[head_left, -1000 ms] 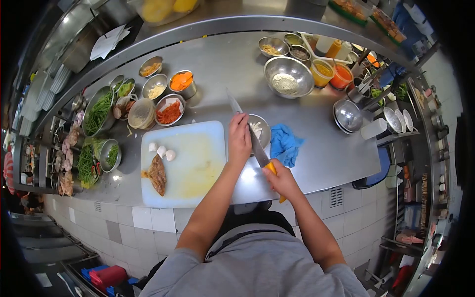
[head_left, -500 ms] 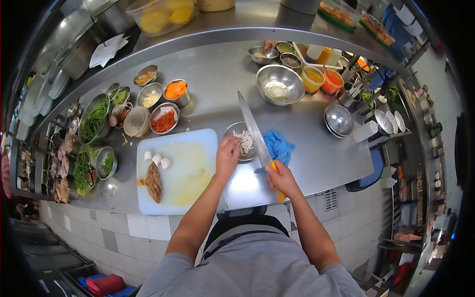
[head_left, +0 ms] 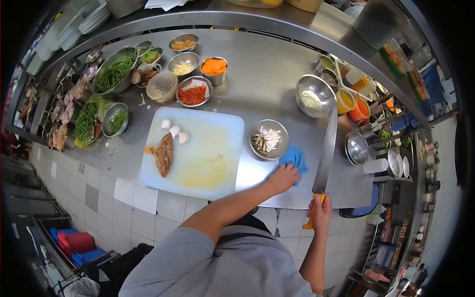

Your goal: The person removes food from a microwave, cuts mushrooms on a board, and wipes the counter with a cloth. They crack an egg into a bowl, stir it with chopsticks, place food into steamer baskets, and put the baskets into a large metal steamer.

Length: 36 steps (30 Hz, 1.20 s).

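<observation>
Head: right hand (head_left: 321, 213) wrapped round yellow-handled steel knife (head_left: 325, 163), blade pointing away from body. Left hand (head_left: 284, 178) curled over crumpled blue cloth (head_left: 296, 158), pinch unclear. Cloth beside small steel bowl (head_left: 283, 143), pale strips inside. Risks: dragged cloth could tip bowl; inward blade swing could cut left hand.
</observation>
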### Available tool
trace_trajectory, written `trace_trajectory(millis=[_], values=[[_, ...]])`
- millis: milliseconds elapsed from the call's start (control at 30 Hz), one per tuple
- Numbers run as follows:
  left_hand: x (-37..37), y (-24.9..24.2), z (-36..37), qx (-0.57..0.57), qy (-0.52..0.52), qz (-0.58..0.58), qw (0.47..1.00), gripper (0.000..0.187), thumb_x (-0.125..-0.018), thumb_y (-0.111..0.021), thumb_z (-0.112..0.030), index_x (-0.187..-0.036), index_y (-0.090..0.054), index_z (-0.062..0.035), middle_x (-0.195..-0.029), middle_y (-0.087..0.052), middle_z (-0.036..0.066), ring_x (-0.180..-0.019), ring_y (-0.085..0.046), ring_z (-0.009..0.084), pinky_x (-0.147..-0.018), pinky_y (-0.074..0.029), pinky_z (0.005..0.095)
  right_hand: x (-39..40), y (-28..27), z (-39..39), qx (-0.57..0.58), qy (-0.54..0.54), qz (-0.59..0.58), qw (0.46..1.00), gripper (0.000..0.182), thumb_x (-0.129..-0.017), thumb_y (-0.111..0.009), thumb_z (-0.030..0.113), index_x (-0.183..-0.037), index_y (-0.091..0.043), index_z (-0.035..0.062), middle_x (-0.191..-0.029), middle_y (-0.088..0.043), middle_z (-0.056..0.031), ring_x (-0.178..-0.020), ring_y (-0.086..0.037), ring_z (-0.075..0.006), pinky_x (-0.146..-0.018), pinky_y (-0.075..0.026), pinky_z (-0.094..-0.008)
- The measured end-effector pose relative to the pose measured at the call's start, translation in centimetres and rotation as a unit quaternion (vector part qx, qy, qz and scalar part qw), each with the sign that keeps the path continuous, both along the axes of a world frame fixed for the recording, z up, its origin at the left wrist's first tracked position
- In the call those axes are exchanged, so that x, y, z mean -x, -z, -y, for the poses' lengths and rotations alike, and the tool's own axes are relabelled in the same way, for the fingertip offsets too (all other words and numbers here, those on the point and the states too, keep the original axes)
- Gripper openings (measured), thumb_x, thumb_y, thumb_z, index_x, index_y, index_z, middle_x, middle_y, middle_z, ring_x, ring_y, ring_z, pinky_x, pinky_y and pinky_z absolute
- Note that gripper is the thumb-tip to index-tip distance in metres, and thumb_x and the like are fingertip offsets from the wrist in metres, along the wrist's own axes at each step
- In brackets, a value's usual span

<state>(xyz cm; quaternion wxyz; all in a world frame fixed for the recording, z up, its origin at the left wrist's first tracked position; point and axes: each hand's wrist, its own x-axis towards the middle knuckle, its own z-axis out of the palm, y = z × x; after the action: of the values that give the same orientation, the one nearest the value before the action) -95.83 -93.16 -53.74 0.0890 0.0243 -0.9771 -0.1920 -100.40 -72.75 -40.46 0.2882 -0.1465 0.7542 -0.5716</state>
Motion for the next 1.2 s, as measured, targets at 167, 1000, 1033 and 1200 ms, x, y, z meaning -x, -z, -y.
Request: trace_trajectory(millis=[167,1000,1033,1200], values=[[-10.5,-2.3,-0.6,-0.295,0.006,0.022,0.955,0.034,-0.081,-0.079,-0.022,-0.113,-0.067,-0.0149,-0.112,-0.063,0.011,-0.111,-0.062,0.0343,-0.091,-0.052,0.0455,-3.0,0.3,-0.3,0.030,-0.004,0.029,0.999,0.013,-0.107,-0.053,0.015,-0.115,-0.054,0.0056,-0.074,-0.056,-0.0028,-0.051,-0.051,-0.0091,-0.047,-0.045,-0.0242],[-28.8,-10.4,11.6,-0.231,-0.092,0.018,0.969,0.043,-0.076,-0.081,-0.027,-0.115,-0.069,-0.0133,-0.119,-0.064,0.012,-0.106,-0.064,0.0366,-0.092,-0.052,0.0477,-12.9,0.6,8.0,-0.162,-0.252,0.063,0.952,0.031,-0.099,-0.070,0.031,-0.116,-0.062,0.0062,-0.077,-0.068,-0.0077,-0.061,-0.065,-0.0169,-0.057,-0.053,-0.0313],[-28.2,-12.6,10.4,-0.227,-0.066,-0.054,0.970,0.047,-0.073,-0.082,-0.026,-0.117,-0.071,-0.0142,-0.119,-0.065,0.010,-0.111,-0.062,0.0351,-0.098,-0.049,0.0452,-13.3,0.8,8.1,-0.176,-0.293,-0.042,0.939,0.034,-0.097,-0.071,0.032,-0.118,-0.063,0.0061,-0.079,-0.069,-0.0106,-0.064,-0.066,-0.0208,-0.061,-0.053,-0.0345],[-22.9,-14.4,10.1,-0.009,0.061,-0.019,0.998,0.038,-0.069,-0.087,-0.026,-0.104,-0.072,-0.0180,-0.109,-0.066,0.005,-0.109,-0.059,0.0268,-0.096,-0.041,0.0448,-13.3,-3.6,11.1,-0.243,-0.419,-0.209,0.849,0.037,-0.092,-0.073,0.036,-0.118,-0.063,0.0108,-0.099,-0.073,-0.0218,-0.092,-0.069,-0.0439,-0.080,-0.054,-0.0495]])
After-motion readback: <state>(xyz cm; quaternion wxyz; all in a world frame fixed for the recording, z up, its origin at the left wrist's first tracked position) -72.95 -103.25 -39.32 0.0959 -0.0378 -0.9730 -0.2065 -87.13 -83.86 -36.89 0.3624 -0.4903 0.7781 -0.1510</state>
